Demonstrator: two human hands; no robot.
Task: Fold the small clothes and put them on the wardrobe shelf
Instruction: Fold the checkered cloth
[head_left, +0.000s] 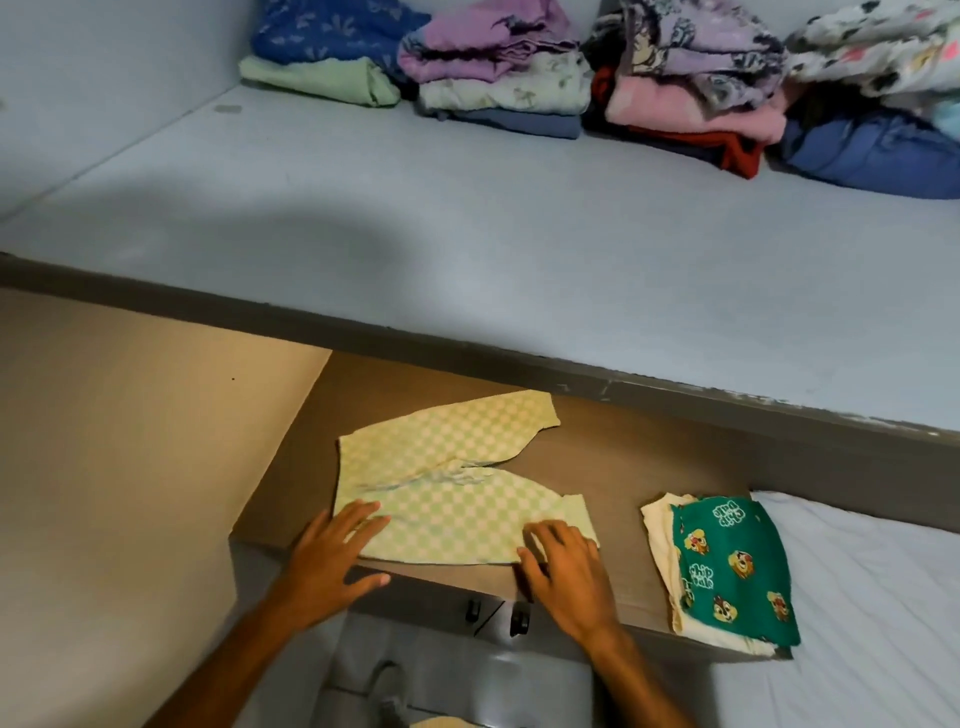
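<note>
Pressing checked trousers (457, 499) near edge

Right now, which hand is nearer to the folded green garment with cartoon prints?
The right hand: it lies just left of the folded green cartoon-print garment, on the checked trousers. The left hand is farther left.

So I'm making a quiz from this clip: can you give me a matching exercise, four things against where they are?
Things:
1. green-and-cream checked pants
2. dark green cartoon-print garment
3. left hand
4. blue floral folded cloth

Places:
A. top of the far-left shelf stack
B. folded pile at right, beside the white sheet
C. spread out on the brown surface
D. flat on the pants' waist end

Pairs: 1-C, 2-B, 3-D, 4-A
</note>
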